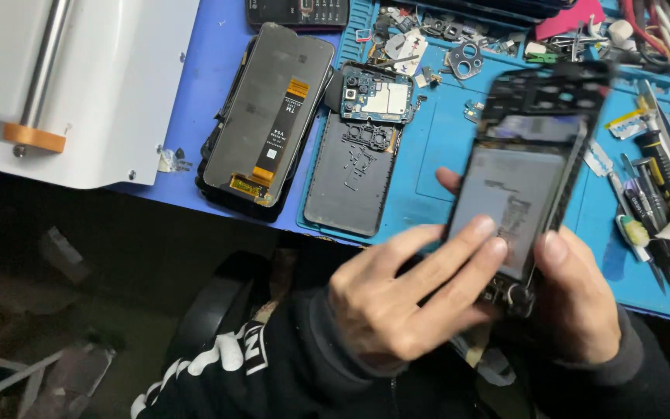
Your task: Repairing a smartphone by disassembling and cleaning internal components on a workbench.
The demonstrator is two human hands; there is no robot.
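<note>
Hands hold one opened phone (525,167) above the near edge of the blue mat (436,147), tilted and somewhat blurred. Left hand (397,299) is closed on the phone's lower left side, two fingers (471,233) lying across its grey battery face; another fingertip shows behind the phone's left edge. Right hand (575,299) grips the lower right corner, thumb pressed against the side frame. Both sleeves are black. The phone's back is off, showing a dark frame at the top and a pale grey block below it. On the mat, left of the held phone, a dark back cover (350,182) lies flat with its inner side up, reaching the mat's near edge, and a small circuit board (378,95) rests just beyond its far end. A screen panel (269,116) with an orange ribbon strip lies face down on the blue worktop, just beside the mat's left edge. A white machine (94,85) with a metal roller occupies the worktop's left end. Screwdrivers and tweezers (653,186) are crowded along the mat's right edge. Small loose parts (459,46) are scattered along the mat's far edge.
</note>
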